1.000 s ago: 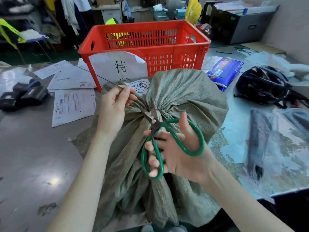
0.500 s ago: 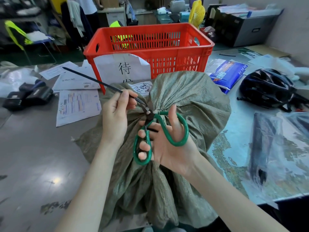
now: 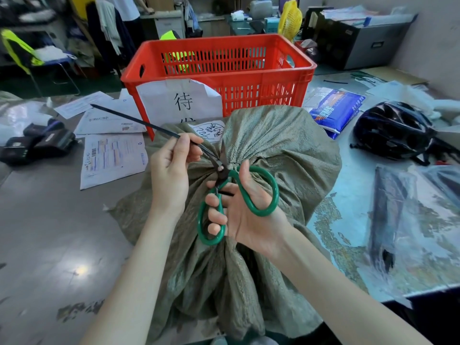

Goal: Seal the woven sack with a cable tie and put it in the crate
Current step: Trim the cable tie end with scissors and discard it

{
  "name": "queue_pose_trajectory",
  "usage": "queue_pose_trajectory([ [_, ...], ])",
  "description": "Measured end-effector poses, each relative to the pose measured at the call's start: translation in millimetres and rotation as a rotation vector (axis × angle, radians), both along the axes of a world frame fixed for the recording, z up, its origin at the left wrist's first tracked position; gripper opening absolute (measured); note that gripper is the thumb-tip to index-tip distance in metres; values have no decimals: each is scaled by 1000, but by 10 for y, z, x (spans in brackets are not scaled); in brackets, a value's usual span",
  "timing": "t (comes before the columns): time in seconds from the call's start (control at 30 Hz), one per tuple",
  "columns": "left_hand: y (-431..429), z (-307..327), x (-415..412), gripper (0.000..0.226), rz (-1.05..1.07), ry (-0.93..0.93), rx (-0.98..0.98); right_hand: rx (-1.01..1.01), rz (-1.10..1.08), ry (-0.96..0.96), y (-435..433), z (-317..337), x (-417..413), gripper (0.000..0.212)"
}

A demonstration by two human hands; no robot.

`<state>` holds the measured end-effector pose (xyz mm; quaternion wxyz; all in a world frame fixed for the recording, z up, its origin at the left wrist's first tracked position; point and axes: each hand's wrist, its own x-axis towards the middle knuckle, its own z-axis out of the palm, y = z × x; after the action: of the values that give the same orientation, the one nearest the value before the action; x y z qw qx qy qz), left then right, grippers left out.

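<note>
A grey-green woven sack (image 3: 281, 150) lies on the table in front of me, its neck gathered and cinched by a black cable tie (image 3: 139, 123). The tie's long free tail sticks out up and to the left. My left hand (image 3: 171, 170) pinches that tail close to the neck. My right hand (image 3: 244, 207) holds green-handled scissors (image 3: 239, 195), whose blades sit around the tail right at the sack's neck. Behind the sack stands a red slatted plastic crate (image 3: 261, 78) with a white paper sign on its front.
Papers and envelopes (image 3: 112, 158) lie to the left, beside black devices (image 3: 37, 143). At the right are a blue packet (image 3: 336, 108), a black helmet (image 3: 393, 130) and a clear plastic bag (image 3: 410, 220). Chairs, clothes and boxes fill the background.
My right hand brought the scissors up from lower on the sack to the neck, and the blades now sit at the tie's tail. My left hand keeps holding the tail.
</note>
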<state>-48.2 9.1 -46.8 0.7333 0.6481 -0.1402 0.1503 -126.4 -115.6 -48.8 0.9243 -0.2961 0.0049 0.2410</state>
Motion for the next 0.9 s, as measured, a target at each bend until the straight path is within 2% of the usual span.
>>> queue_pose_trajectory([
  [0.13, 1, -3, 2, 36, -4, 3, -17, -67, -5, 21, -13, 6, -7, 42],
  [0.33, 37, 9, 5, 33, 1, 57, -132, -95, -100, 55, -35, -44, 5, 37],
  [0.47, 70, -5, -13, 34, -5, 85, -156, -68, -110, -34, -68, -39, -30, 38],
  [0.63, -31, 25, -122, 34, -103, 117, -163, -146, -266, -165, -260, 54, -71, 31],
  [0.83, -309, 113, -294, 32, -212, 63, 37, -417, -545, -259, -654, 73, -148, 17],
  [0.9, -395, 130, -380, 31, -248, 28, 131, -495, -639, -233, -795, 48, -179, 17],
])
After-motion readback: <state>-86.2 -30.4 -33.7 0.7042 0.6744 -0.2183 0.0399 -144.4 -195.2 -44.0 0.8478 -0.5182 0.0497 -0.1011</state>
